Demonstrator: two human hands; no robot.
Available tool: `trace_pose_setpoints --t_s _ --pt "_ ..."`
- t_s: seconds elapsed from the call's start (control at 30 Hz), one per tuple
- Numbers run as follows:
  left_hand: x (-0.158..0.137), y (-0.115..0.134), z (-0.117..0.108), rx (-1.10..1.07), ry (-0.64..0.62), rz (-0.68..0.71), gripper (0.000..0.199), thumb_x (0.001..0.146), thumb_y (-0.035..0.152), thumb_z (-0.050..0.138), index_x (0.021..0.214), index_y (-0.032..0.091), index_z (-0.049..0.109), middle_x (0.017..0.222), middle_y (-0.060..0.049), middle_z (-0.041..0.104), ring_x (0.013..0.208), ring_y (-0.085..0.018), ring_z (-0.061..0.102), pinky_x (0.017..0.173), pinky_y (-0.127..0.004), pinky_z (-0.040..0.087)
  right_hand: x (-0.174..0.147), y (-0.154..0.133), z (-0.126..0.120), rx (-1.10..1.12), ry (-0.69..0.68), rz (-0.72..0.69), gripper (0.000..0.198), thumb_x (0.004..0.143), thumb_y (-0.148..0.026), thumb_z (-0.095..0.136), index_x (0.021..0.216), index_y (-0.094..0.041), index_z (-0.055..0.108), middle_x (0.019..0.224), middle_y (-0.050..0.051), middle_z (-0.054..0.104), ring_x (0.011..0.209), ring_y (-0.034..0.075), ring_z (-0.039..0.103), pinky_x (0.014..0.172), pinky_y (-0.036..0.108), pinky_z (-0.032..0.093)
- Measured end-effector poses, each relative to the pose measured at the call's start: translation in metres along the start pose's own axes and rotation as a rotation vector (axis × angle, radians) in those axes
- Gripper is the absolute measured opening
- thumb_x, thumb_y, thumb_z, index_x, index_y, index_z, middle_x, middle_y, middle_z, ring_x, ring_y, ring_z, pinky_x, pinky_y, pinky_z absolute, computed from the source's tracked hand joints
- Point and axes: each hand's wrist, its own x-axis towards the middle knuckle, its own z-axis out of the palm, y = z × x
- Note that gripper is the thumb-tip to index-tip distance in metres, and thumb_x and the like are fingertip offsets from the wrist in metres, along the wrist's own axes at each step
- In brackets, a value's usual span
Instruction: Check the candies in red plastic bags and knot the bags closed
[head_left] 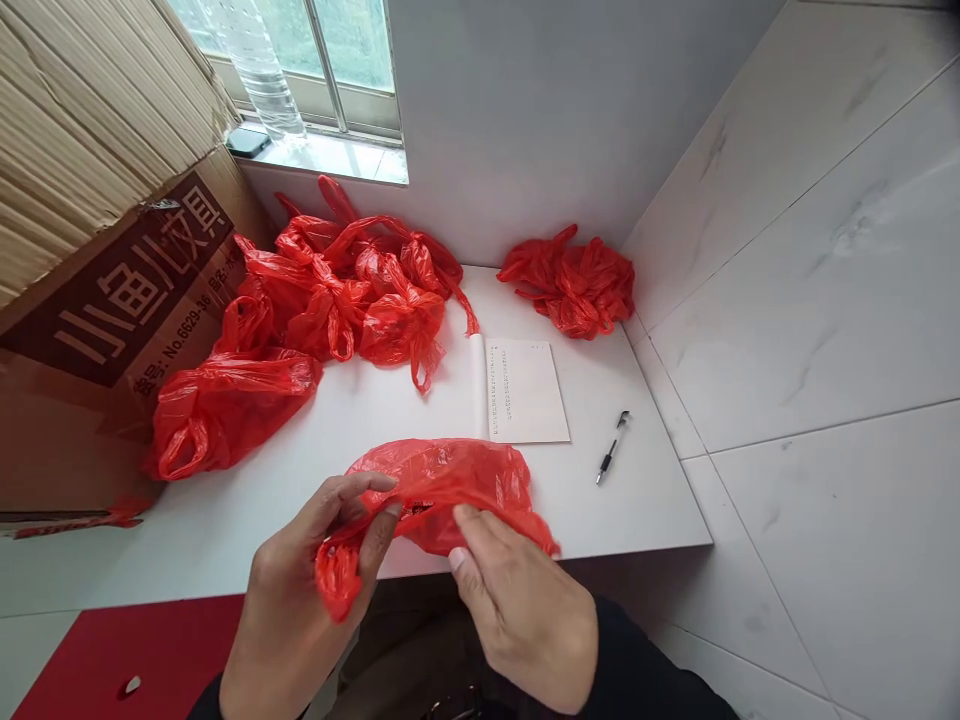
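A translucent red plastic bag [450, 462] lies at the table's front edge, its mouth partly parted toward me. Bunched handles of this bag are gripped in my left hand [307, 570], between thumb and curled fingers, with a crumpled end sticking out below. My right hand [525, 600] pinches the bag's near rim, thumb and fingers closed on the film. Something dark shows through the gap between the hands, too little of it to name. Just beyond the bag is an open notebook [529, 390] with handwritten lines. A black-and-clear pen [613, 448] rests to its right.
Several knotted red bags [330, 290] are heaped at the back left, with another red bundle [574, 283] at the back right. A large cardboard box [90, 300] stands left. On the windowsill are a water bottle [266, 85] and a phone [248, 141]. Tiled wall [825, 300] bounds the right.
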Motion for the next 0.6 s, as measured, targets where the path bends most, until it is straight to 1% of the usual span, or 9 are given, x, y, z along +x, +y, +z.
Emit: trace_pose_setpoints --t_s 0.07,0.13,0.2,0.27,0.37,0.43,0.5,0.53,0.6 --pt "-0.001 -0.002 -0.001 0.026 0.009 0.023 0.017 0.092 0.036 0.063 0.107 0.029 0.062 0.094 0.005 0.065 0.081 -0.01 0.064 0.075 -0.016 0.048 0.0 0.007 -0.003 -0.072 0.087 0.049 0.051 0.104 -0.031 0.031 0.15 -0.011 0.041 0.134 0.015 0.058 0.12 0.03 0.058 0.104 0.049 0.049" --pt "-0.002 -0.002 -0.003 0.051 0.048 0.032 0.019 0.092 0.036 0.06 0.11 0.029 0.06 0.099 0.002 0.063 0.087 -0.013 0.062 0.08 -0.019 0.046 0.0 0.011 -0.006 -0.148 0.209 0.065 0.052 0.104 -0.031 0.03 0.15 -0.007 0.041 0.136 0.018 0.055 0.124 0.032 0.054 0.107 0.052 0.046" --pt "-0.003 0.0 -0.005 0.088 0.088 0.033 0.022 0.092 0.037 0.059 0.111 0.028 0.059 0.098 0.0 0.058 0.086 -0.015 0.059 0.081 -0.023 0.044 -0.001 0.012 -0.009 -0.208 0.301 0.038 0.051 0.104 -0.03 0.031 0.148 -0.007 0.043 0.129 0.019 0.057 0.121 0.033 0.053 0.104 0.055 0.048" --pt "-0.003 0.005 -0.006 0.142 0.147 0.026 0.024 0.09 0.039 0.061 0.111 0.027 0.058 0.097 -0.001 0.054 0.084 -0.017 0.054 0.082 -0.026 0.042 0.0 0.012 -0.011 -0.221 0.34 -0.036 0.047 0.103 -0.028 0.036 0.146 -0.01 0.046 0.123 0.016 0.058 0.115 0.032 0.055 0.098 0.052 0.051" --pt "-0.002 0.015 -0.006 0.184 0.261 0.014 0.025 0.088 0.037 0.067 0.107 0.026 0.056 0.091 0.0 0.053 0.079 -0.017 0.052 0.08 -0.028 0.041 0.004 0.011 -0.012 -0.18 0.322 -0.212 0.038 0.1 -0.017 0.041 0.135 -0.018 0.055 0.126 0.011 0.056 0.117 0.026 0.055 0.098 0.042 0.051" --pt "-0.001 0.022 -0.005 0.17 0.312 0.001 0.022 0.088 0.036 0.068 0.103 0.025 0.056 0.087 0.002 0.053 0.076 -0.015 0.052 0.075 -0.027 0.042 0.009 0.012 -0.011 -0.169 0.265 -0.271 0.036 0.098 -0.011 0.04 0.127 -0.019 0.058 0.12 0.008 0.061 0.109 0.022 0.06 0.091 0.035 0.054" --pt "0.0 0.026 -0.005 0.151 0.335 -0.028 0.017 0.089 0.036 0.066 0.098 0.024 0.056 0.089 0.002 0.054 0.079 -0.013 0.054 0.076 -0.024 0.043 0.012 0.015 -0.009 -0.225 0.178 -0.239 0.032 0.096 -0.009 0.039 0.117 -0.019 0.06 0.099 0.006 0.066 0.086 0.021 0.065 0.072 0.033 0.054" --pt "0.001 0.027 -0.005 0.132 0.334 -0.063 0.017 0.09 0.038 0.065 0.096 0.024 0.057 0.092 0.002 0.056 0.082 -0.013 0.055 0.078 -0.022 0.044 0.014 0.017 -0.009 -0.278 0.139 -0.195 0.029 0.095 -0.008 0.039 0.111 -0.019 0.061 0.089 0.004 0.067 0.076 0.022 0.065 0.064 0.033 0.051" --pt "0.003 0.023 -0.008 0.07 0.3 -0.176 0.022 0.087 0.045 0.066 0.094 0.025 0.059 0.096 0.004 0.059 0.087 -0.013 0.058 0.079 -0.02 0.046 0.015 0.02 -0.008 -0.406 0.097 -0.093 0.025 0.096 -0.01 0.039 0.104 -0.018 0.061 0.076 0.004 0.065 0.064 0.024 0.065 0.054 0.033 0.045"
